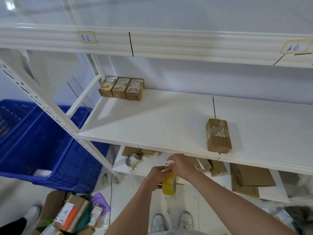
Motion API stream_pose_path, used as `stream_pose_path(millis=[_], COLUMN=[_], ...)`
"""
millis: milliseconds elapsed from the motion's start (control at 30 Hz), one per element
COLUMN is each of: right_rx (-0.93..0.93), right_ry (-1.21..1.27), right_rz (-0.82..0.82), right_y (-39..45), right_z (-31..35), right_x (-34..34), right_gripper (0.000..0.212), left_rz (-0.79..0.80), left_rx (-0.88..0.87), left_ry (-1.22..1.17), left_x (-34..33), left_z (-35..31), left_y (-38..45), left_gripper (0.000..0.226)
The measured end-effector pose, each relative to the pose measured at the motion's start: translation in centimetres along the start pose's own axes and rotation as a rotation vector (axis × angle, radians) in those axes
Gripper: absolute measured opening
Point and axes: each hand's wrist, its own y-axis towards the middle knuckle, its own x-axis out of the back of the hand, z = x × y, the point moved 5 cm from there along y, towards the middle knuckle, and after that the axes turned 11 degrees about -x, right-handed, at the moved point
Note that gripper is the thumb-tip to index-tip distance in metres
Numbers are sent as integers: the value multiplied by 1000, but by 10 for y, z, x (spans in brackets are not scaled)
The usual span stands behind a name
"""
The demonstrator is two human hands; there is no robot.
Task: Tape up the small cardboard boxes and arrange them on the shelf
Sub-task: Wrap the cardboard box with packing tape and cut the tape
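Note:
My left hand (155,177) grips a yellow tape roll (169,184) held below the front edge of the white shelf (152,124). My right hand (177,164) pinches at the top of the roll, with a small pink tool in its fingers. One small cardboard box (218,135) lies near the front of the shelf, with clear tape across its top. Three small labelled boxes (121,88) stand side by side at the back left corner of the same shelf.
A blue plastic crate (42,141) stands left of the rack. Loose parcels (71,214) lie on the floor at the lower left. The lower shelf holds flat cardboard pieces (250,180), small boxes (217,168) and a grey tape roll (133,159). My shoes (172,222) are below.

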Motion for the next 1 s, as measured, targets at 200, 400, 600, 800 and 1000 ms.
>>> stream_pose_path(millis=[200,400,600,800,1000], right_rx=[14,-20,3,-61,-103], right_ry=[-168,-214,-256,-208,37], right_rz=[13,6,-2,-21,-78], right_y=[3,3,3,-3,-7], right_z=[4,2,-1,-36,-76], right_x=[-5,-7,-4,1,6], right_gripper=[27,39,43,28,41], left_rz=[-14,12,34,46,-23], left_rx=[-2,-18,-12,22,12], left_ry=[49,74,102,230,5], left_x=[1,2,4,14,27], left_z=[2,-2,-6,6,26], left_y=[4,1,3,-4,-11], left_gripper=[59,66,65,57,38])
